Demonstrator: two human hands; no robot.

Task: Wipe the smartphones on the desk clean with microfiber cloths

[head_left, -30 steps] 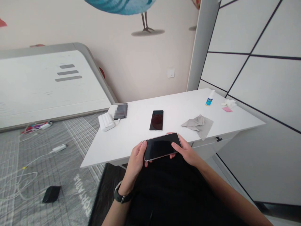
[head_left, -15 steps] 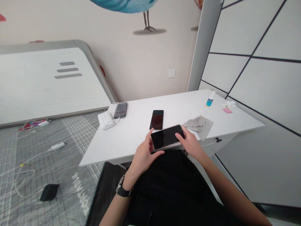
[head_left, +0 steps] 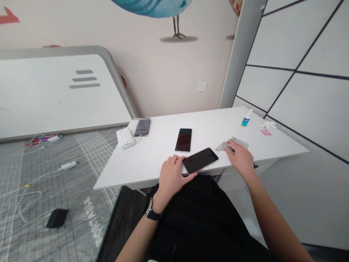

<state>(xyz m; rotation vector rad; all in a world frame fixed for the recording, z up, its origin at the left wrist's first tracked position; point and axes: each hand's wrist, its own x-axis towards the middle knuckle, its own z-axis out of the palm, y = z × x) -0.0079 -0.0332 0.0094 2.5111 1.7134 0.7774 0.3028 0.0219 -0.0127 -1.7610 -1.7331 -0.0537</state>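
A black-screened smartphone [head_left: 200,160] lies at a slant by the front edge of the white table. My left hand [head_left: 171,174] grips its left end, fingers along the upper side and thumb below. To the right, my right hand [head_left: 241,158] is closed on a grey cloth [head_left: 236,140], which is partly hidden under the fingers. Just beyond the held phone, a second smartphone [head_left: 183,140] rests on the table with its dark screen facing up.
On the white table [head_left: 152,156] a white charger-like block [head_left: 125,138] and a blurred dark item [head_left: 143,127] stand far left. A spray bottle [head_left: 246,118], a crumpled white tissue [head_left: 268,125] and a pink piece [head_left: 265,132] sit back right. Cables [head_left: 40,174] cross the floor.
My right hand has left the phone and moved right onto the grey cloth, bunching it. The phone has come down to the table edge, still in my left hand. The view has shifted slightly.
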